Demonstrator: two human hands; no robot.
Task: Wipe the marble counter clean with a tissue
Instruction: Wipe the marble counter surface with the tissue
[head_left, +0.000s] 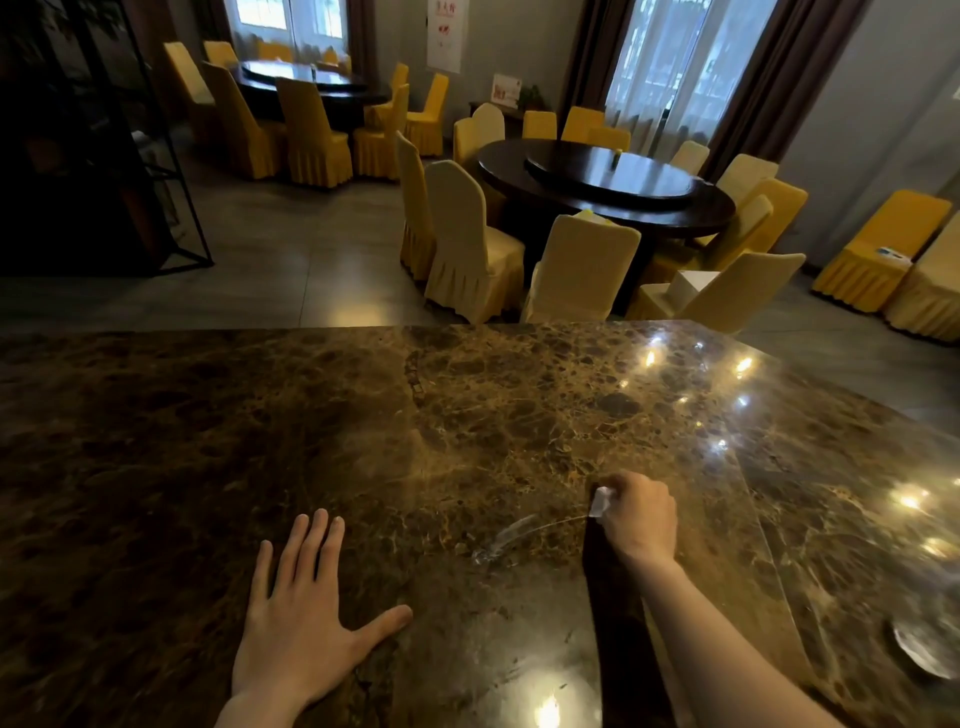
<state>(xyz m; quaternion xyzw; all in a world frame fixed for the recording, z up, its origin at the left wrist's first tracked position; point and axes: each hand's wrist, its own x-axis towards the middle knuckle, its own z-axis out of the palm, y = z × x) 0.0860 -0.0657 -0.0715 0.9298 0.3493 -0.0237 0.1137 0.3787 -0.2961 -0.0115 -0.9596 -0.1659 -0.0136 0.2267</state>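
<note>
Fingers (306, 551) of the left hand (296, 623) lie spread and flat on the marble counter (208, 441), thumb angled out toward the right hand (641, 519). Head view: the right hand is curled into a loose fist, its fingers closed around a small crumpled white tissue (601, 501), which protrudes from the side of the fist facing the left hand and touches the counter surface. Just beside the tissue, between the two hands, a pale curved smear (506, 538) runs across the stone. The counter is polished brown marble veined in gold; bright ceiling-light reflections (909, 501) dot it on the far side of the right hand from the left. Beyond the counter's far edge stands a dark round dining table (602, 187) ringed by yellow-covered chairs (467, 244); a second such table (306, 83) stands farther off, near curtained windows (680, 67).
</note>
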